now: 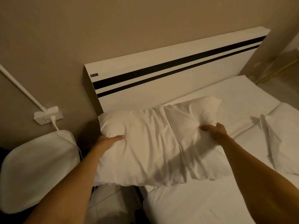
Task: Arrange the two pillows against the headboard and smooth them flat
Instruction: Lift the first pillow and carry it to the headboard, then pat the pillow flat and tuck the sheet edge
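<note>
Both bare forearms reaching in from the near edge. Left hand point(110, 139) clenched into the near-left corner of a white pillow point(155, 143); right hand point(213, 130) pinching a bunch of cloth at its right end. Pillow crumpled, long axis running left to right along the white, black-striped headboard point(169, 81), far edge just beside it, lying on the white bed sheet point(202, 204). Second pillow point(283, 143) well apart at right, long axis roughly toward the camera.

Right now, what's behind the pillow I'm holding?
Behind the pillow stands the white headboard with two black stripes, against the wall. The pillow hides the headboard's lower edge and the mattress beneath it.
</note>
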`<move>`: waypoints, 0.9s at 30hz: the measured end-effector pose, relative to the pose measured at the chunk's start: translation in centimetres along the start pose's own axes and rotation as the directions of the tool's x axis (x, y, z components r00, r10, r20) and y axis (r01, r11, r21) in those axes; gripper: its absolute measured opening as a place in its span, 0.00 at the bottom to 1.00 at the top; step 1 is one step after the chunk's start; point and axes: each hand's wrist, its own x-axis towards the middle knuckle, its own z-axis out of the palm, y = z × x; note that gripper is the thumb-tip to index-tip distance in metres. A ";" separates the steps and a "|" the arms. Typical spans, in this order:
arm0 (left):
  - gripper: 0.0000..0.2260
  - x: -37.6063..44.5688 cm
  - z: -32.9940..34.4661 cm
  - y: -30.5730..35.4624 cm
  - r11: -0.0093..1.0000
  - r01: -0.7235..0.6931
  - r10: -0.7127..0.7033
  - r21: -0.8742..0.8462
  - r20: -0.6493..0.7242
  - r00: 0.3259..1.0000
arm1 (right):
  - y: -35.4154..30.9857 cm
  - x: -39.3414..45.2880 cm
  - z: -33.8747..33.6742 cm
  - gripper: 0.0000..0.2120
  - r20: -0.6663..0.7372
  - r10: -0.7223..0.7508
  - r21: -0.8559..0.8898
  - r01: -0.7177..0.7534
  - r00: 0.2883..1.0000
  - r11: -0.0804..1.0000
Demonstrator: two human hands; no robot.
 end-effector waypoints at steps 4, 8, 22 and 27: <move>0.50 2.4 1.8 1.5 0.999 0.023 -0.023 -0.024 0.014 1.000 | -1.3 3.2 0.6 0.35 0.004 0.010 -0.029 -0.010 1.000 1.000; 0.51 5.2 4.7 2.9 0.996 0.048 -0.048 -0.069 0.007 0.999 | -2.0 8.2 1.4 0.35 0.004 0.019 -0.088 -0.018 1.000 0.996; 0.40 15.3 16.4 5.3 0.961 0.002 -0.035 -0.275 -0.114 0.993 | -5.2 26.7 7.1 0.32 0.043 -0.040 -0.356 0.052 0.998 0.933; 0.36 18.8 18.2 3.8 0.968 -0.038 -0.002 -0.249 -0.157 0.988 | -4.6 31.7 10.5 0.31 0.073 -0.059 -0.380 0.083 0.996 0.921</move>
